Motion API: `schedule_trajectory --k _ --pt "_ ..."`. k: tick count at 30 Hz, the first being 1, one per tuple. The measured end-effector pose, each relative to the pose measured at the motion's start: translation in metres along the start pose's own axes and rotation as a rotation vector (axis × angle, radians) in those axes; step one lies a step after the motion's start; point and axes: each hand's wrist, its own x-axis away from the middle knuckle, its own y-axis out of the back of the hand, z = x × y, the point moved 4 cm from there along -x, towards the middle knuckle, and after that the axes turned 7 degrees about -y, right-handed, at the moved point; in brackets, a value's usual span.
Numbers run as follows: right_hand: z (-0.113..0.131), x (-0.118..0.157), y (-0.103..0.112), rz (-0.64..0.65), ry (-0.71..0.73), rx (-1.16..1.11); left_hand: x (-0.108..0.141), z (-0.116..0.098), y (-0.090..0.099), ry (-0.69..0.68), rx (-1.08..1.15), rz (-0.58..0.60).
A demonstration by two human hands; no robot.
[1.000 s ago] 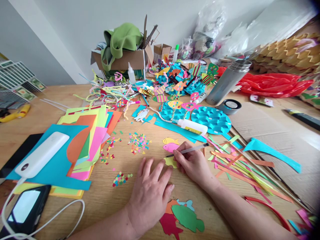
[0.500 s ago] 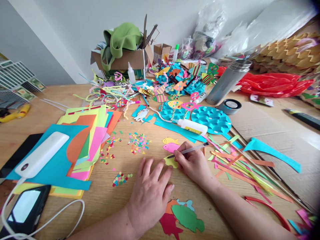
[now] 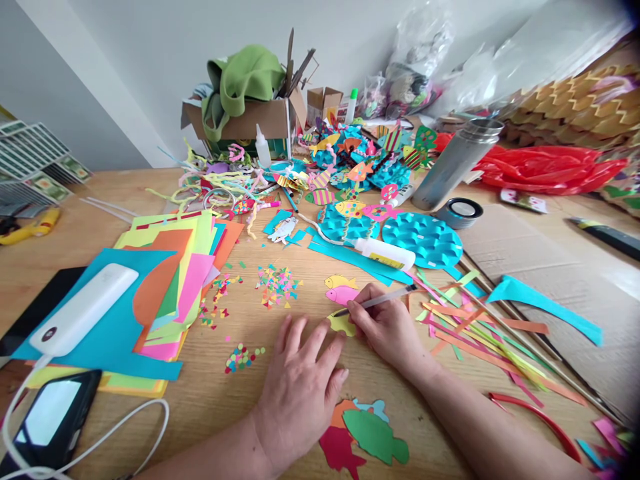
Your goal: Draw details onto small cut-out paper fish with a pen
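Observation:
My right hand (image 3: 383, 327) grips a pen (image 3: 385, 297), its tip resting on a yellow-green paper fish (image 3: 343, 325) that the fingers partly cover. Flat on the table, fingers spread, my left hand (image 3: 303, 380) touches the lower edge of that fish with its fingertips. Just above it lie a pink paper fish (image 3: 341, 295) and a yellow paper fish (image 3: 342, 281), both with drawn lines. Between my wrists sit more cutouts: a green fish (image 3: 375, 435), a red fish (image 3: 340, 450), and orange and light blue pieces partly hidden.
Coloured paper sheets (image 3: 195, 267) with a white power bank (image 3: 85, 308) lie left, near a phone (image 3: 53, 420). Confetti bits (image 3: 279, 285) are left of the fish. A glue bottle (image 3: 387, 255), blue discs (image 3: 423, 240) and a metal flask (image 3: 457, 163) stand beyond; paper strips (image 3: 490, 327) spread right.

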Motion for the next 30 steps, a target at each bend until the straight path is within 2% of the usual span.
schedule_trajectory --k 30 --pt "-0.0015 -0.0003 0.0001 -0.004 0.018 0.001 0.0003 0.0004 -0.0010 -0.001 0.001 -0.010"
